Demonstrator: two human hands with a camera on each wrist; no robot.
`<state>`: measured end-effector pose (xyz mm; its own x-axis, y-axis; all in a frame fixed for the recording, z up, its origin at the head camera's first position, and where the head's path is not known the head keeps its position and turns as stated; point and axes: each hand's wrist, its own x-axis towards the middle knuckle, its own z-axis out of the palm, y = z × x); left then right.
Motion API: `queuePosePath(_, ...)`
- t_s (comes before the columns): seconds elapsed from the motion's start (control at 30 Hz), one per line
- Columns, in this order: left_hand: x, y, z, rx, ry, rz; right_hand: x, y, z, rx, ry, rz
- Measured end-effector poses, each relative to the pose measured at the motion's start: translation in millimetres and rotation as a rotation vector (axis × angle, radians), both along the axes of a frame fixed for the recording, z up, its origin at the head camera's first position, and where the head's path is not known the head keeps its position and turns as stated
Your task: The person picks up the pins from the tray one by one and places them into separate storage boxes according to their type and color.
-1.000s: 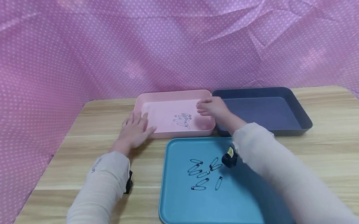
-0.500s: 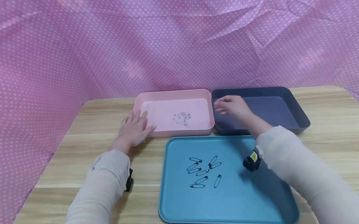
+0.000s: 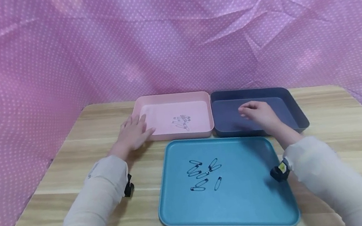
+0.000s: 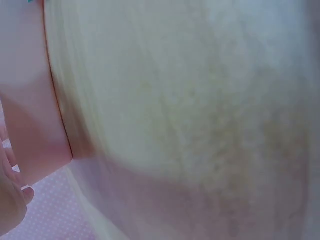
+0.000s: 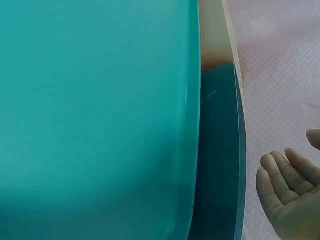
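My left hand [image 3: 132,132] lies with straight fingers at the left rim of the pink tray [image 3: 160,136]; in the left wrist view its fingers show beside the tray's wall [image 4: 37,130]. Over the navy tray [image 3: 228,106] is my right hand [image 3: 261,113], fingers loosely bent. In the right wrist view the right hand [image 5: 295,200] has its thumb apart from the fingers, and nothing shows between them. Several black safety pins [image 3: 203,175] lie on the blue tray [image 3: 244,200]. A small heap of thin silvery pins [image 3: 181,122] lies inside the pink tray.
The pink and navy trays stand side by side behind the blue tray on a wooden table [image 3: 342,137]. A pink dotted cloth [image 3: 172,45] hangs behind them. Black wrist devices hang under both sleeves.
My right hand has moved right, from over the pink tray's right end to over the navy tray. My left hand has stayed at the pink tray. The pins look unchanged.
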<state>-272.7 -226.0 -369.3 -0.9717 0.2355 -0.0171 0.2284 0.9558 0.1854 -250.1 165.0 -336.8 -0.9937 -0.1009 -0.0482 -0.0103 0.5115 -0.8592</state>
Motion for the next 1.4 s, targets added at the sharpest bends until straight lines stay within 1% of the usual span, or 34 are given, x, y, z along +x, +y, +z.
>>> queuePosePath(0.13, 4.3, 1, 5.0, 0.044, 0.009, -0.016, 6.5, 15, -1.1, 0.009, 0.006, 0.007)
queuePosePath(0.2, 7.0, 2, 8.1, 0.08, 0.016, -0.033, 8.7, 23, -2.3, 0.012, 0.021, 0.007)
queuePosePath(0.27, 9.9, 3, 10.8, 0.127, 0.022, -0.053, 10.5, 31, -3.9, 0.039, 0.043, -0.001)
queuePosePath(0.37, 14.4, 6, 14.4, 0.198, 0.027, -0.087, 13.6, 43, -6.7, 0.1, 0.075, -0.022)
queuePosePath(0.53, 20.4, 16, 19.4, 0.319, 0.031, -0.162, 18.6, 61, -10.9, 0.235, 0.137, -0.064)
queuePosePath(0.63, 26.3, 24, 23.5, 0.378, 0.019, -0.186, 19.6, 69, -13.3, 0.298, 0.173, -0.077)
queuePosePath(0.73, 31.6, 32, 24.8, 0.399, 0.018, -0.205, 18.7, 75, -14.8, 0.351, 0.199, -0.065)
queuePosePath(0.9, 36.5, 46, 21.3, 0.424, 0.019, -0.262, 17.9, 83, -15.9, 0.429, 0.21, -0.009)
queuePosePath(1.03, 40.7, 53, 18.8, 0.463, -0.017, -0.284, 17.8, 90, -20.3, 0.474, 0.221, 0.023)
queuePosePath(1.23, 46.8, 61, 17.3, 0.545, -0.094, -0.304, 17.3, 97, -25.9, 0.539, 0.261, 0.049)
queuePosePath(1.4, 50.1, 70, 14.7, 0.526, -0.13, -0.34, 14.8, 104, -30.5, 0.597, 0.279, 0.078)
